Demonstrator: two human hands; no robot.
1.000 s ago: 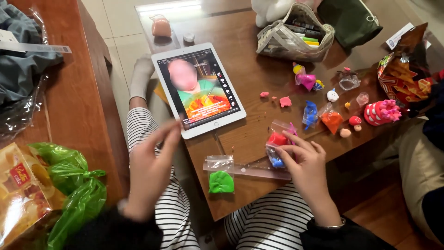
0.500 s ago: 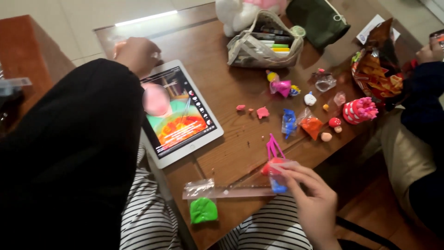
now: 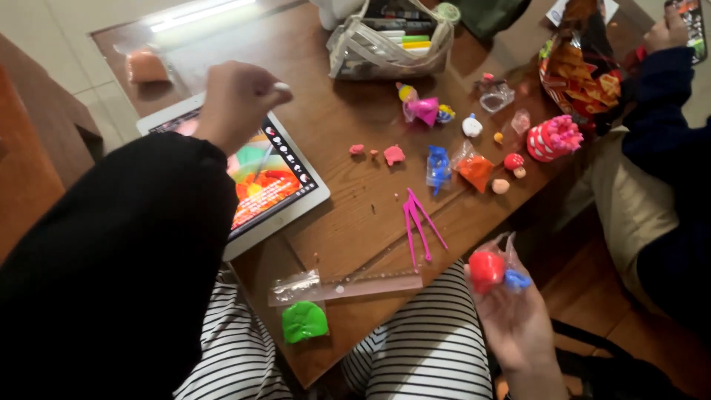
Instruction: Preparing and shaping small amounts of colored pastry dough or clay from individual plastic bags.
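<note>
I see right hand (image 3: 511, 311) fingers pinching red clay ball (image 3: 486, 270) with blue bit, lifted off bench (image 3: 348, 215) for working. Left hand (image 3: 237, 104) fisted above tablet (image 3: 274, 185), fingers curled together, apparently empty.

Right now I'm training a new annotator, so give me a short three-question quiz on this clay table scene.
1. True or false: the left hand is raised over the tablet.
2. What does the right hand hold?
A. a lump of red clay in clear wrap
B. the pink tool
C. the green clay
3. Fill in: the green clay lies next to the clear ____ near the table's front edge.

Key
1. True; the hand is closed, fingers bunched, above the tablet's screen.
2. A; the red clay sits at the fingertips with a bit of blue beside it, while the pink tool lies on the table.
3. ruler.
</note>
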